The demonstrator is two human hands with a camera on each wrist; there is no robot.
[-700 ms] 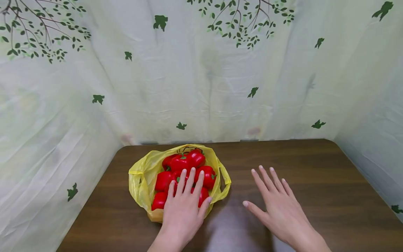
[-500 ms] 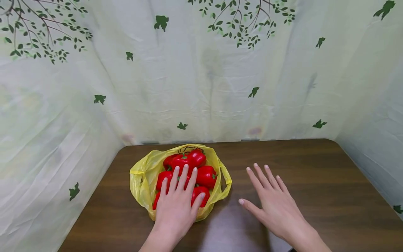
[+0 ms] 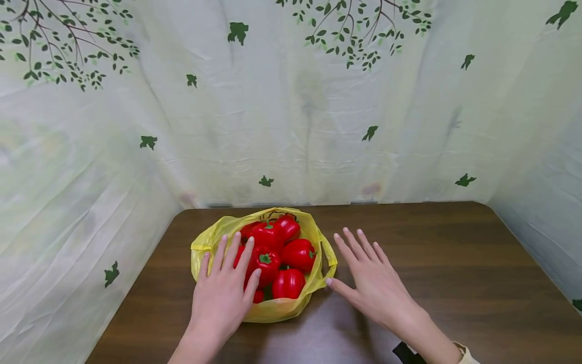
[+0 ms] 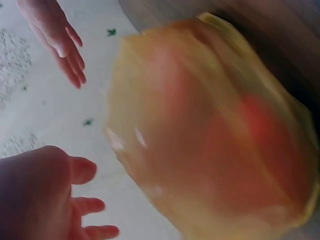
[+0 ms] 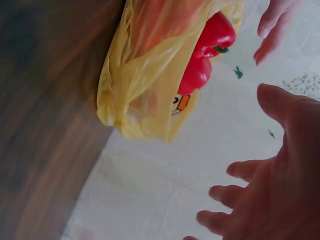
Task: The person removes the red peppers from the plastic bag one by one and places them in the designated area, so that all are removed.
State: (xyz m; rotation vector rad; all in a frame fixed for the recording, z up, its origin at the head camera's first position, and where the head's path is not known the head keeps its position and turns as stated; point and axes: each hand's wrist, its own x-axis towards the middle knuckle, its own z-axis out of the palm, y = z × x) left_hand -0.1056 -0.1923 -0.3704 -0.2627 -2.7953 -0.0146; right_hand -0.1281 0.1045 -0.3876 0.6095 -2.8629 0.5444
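Note:
A yellow plastic bag (image 3: pixel 273 313) stands with its mouth wide, full of several red bell peppers (image 3: pixel 289 283) with green stems. Over the bag's left side hovers my left hand (image 3: pixel 220 296), fingers straight and spread, covering part of the bag and some peppers in the head view. My right hand (image 3: pixel 373 278) is spread beside the bag's right handle loop, thumb tip close to it. Neither hand holds anything. Through the thin film of the bag (image 4: pixel 200 150), the peppers show as blurred red in the left wrist view. The right wrist view shows peppers (image 5: pixel 217 35) above the bag's rim.
The bag rests on a dark brown wooden table (image 3: pixel 432 242), toward its left back part. Behind and at both sides hangs a pale curtain (image 3: pixel 313 126) printed with green leaves and branches. A dark band (image 3: pixel 409 353) shows under my right wrist.
My left hand has moved left from over the middle of the bag, uncovering more peppers. My right hand has come left toward the bag. In the head view, the bag has shifted slightly right with the background.

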